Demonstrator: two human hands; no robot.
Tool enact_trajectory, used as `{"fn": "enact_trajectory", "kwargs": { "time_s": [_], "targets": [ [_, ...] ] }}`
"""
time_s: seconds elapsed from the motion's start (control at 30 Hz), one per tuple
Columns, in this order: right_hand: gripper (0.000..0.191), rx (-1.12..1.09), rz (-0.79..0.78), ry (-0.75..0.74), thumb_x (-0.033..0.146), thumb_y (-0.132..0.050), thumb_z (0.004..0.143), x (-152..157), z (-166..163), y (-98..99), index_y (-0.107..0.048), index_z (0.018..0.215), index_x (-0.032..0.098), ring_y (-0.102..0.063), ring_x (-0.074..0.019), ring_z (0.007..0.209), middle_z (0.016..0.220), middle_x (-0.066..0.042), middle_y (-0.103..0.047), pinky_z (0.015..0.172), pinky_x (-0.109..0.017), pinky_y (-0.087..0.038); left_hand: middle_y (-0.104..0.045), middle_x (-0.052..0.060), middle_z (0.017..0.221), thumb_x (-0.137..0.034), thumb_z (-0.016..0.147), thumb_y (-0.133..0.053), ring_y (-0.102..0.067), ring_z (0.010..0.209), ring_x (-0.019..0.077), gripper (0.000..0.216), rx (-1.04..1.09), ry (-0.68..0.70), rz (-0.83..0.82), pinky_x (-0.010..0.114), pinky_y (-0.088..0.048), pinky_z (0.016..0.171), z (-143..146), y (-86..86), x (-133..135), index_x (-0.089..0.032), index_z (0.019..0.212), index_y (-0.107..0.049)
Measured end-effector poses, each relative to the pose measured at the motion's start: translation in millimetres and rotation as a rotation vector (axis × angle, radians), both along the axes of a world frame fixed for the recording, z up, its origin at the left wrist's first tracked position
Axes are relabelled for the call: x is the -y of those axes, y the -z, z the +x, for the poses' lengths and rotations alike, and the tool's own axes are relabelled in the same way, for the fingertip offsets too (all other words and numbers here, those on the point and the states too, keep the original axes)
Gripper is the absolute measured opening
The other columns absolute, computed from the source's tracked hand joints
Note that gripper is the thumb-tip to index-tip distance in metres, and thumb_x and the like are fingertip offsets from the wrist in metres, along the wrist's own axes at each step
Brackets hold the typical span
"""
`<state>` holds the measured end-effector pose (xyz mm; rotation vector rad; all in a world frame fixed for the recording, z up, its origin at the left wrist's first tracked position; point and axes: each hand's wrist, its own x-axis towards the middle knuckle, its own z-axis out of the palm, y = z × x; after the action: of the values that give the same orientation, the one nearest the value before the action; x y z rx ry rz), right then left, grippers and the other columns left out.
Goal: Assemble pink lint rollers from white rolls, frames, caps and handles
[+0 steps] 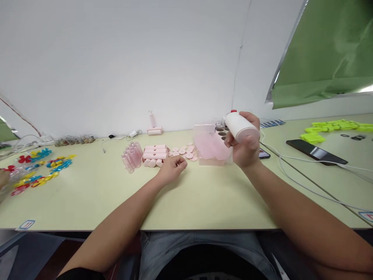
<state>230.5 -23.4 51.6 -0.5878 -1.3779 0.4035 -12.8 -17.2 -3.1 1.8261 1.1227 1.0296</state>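
Note:
My right hand [246, 149] is raised above the table, its fingers wrapped round a white bottle [240, 126] that is tilted, with a bit of red at its far end. My left hand [173, 169] rests on the table with its fingers curled in, and nothing shows in them. Just beyond it are flat pink discs [189, 155] with centre holes. To its left lie stacked pink rollers [155, 151] and a group of clear pink handles [132, 156] standing together. A clear pink tray [211, 161] stands between my hands.
An assembled pink roller [154, 130] stands by the wall. Dark round openings [220, 130] show behind the tray. To the right are a phone [264, 154], a black tablet-like slab [316, 151], white cables and yellow-green strips [332, 127]. Colourful plastic pieces [37, 171] and another person's hand [3, 179] are at left.

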Motion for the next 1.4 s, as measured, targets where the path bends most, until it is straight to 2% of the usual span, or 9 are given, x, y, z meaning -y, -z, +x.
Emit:
{"fn": "enact_trajectory", "kwargs": {
  "time_s": [0.13,0.3,0.37,0.47,0.6,0.73,0.9,1.13,1.4],
  "targets": [
    [0.061,-0.244,-0.042,-0.101,0.073,-0.057,0.064,-3.7,8.9,-8.0,-0.049,0.108,0.031,-0.036,-0.0088,0.045,0.09,-0.001,-0.054,0.036,-0.024,-0.026,-0.057,0.0,0.064,-0.034,0.079,-0.059,-0.049,0.057,0.0129,0.019,-0.064,0.066,0.062,0.023,-0.041,0.051,-0.2,3.0,0.7,-0.019,0.07,-0.063],
    [0.068,-0.139,-0.117,-0.16,0.077,-0.055,0.061,-1.1,-4.0,2.9,-0.05,0.109,0.029,-0.038,-0.0087,0.046,0.091,-0.002,-0.053,0.037,-0.025,-0.029,-0.058,0.0,0.062,-0.033,0.082,-0.057,-0.048,0.055,0.0126,0.019,-0.131,0.07,0.124,0.023,-0.038,0.053,0.0,1.3,2.7,-0.019,0.069,-0.063],
    [0.073,-0.049,-0.147,-0.232,0.079,-0.054,0.062,2.2,-14.7,11.9,-0.05,0.115,0.029,-0.044,-0.0104,0.05,0.096,-0.003,-0.054,0.04,-0.026,-0.034,-0.06,0.0,0.062,-0.032,0.083,-0.057,-0.048,0.055,0.013,0.018,-0.169,-0.001,0.202,0.024,-0.036,0.054,-5.0,-5.5,0.7,-0.02,0.071,-0.064],
    [0.081,0.107,-0.276,-0.487,0.079,-0.056,0.064,8.0,-30.5,25.6,-0.045,0.126,0.027,-0.056,-0.0155,0.06,0.099,-0.006,-0.057,0.047,-0.03,-0.045,-0.064,0.002,0.066,-0.032,0.083,-0.057,-0.052,0.058,0.0151,0.017,-0.216,-0.211,0.309,0.025,-0.038,0.057,-23.8,-20.2,-9.0,-0.021,0.078,-0.068],
    [0.077,0.231,-0.445,-0.722,0.066,-0.068,0.067,12.4,-45.5,41.8,-0.045,0.128,0.025,-0.06,-0.0177,0.075,0.116,-0.01,-0.052,0.053,-0.03,-0.052,-0.07,0.006,0.086,-0.028,0.08,-0.057,-0.059,0.075,0.0214,0.016,-0.376,-0.411,0.367,0.029,-0.043,0.068,-60.2,-33.8,-28.1,-0.022,0.085,-0.071],
    [0.072,0.244,-0.527,-0.78,0.056,-0.073,0.068,11.6,-51.7,51.3,-0.045,0.127,0.025,-0.056,-0.016,0.078,0.116,-0.01,-0.049,0.055,-0.028,-0.053,-0.068,0.009,0.111,-0.02,0.073,-0.057,-0.058,0.1,0.0302,0.025,-0.686,-0.339,0.357,0.037,-0.044,0.084,-78.7,-34.5,-35.8,-0.023,0.09,-0.075],
    [0.062,0.094,-0.474,-0.806,0.053,-0.073,0.066,10.6,-50.4,47.4,-0.047,0.114,0.025,-0.051,-0.0104,0.063,0.103,-0.004,-0.052,0.048,-0.023,-0.043,-0.061,0.006,0.124,-0.029,0.081,-0.048,-0.053,0.108,0.0309,0.034,-0.925,-0.279,0.284,0.04,-0.043,0.088,-70.6,-36.8,-25.8,-0.027,0.104,-0.072],
    [0.058,-0.069,-0.583,-1.053,0.059,-0.061,0.073,12.2,-47.2,40.7,-0.046,0.118,0.025,-0.058,-0.0145,0.057,0.099,-0.005,-0.062,0.049,-0.028,-0.042,-0.06,0.009,0.124,-0.023,0.079,-0.049,-0.051,0.108,0.0315,0.035,-1.113,-0.29,0.294,0.046,-0.038,0.09,-70.7,-37.2,-25.1,-0.025,0.109,-0.066],
    [0.058,-0.057,-0.62,-1.044,0.059,-0.063,0.075,8.5,-48.7,47.8,-0.048,0.119,0.023,-0.06,-0.0158,0.063,0.098,-0.006,-0.063,0.053,-0.03,-0.046,-0.059,0.008,0.122,-0.019,0.08,-0.046,-0.049,0.109,0.0329,0.039,-1.159,-0.275,0.269,0.049,-0.036,0.09,-77.1,-33.6,-27.8,-0.029,0.114,-0.063]
  ]
}}
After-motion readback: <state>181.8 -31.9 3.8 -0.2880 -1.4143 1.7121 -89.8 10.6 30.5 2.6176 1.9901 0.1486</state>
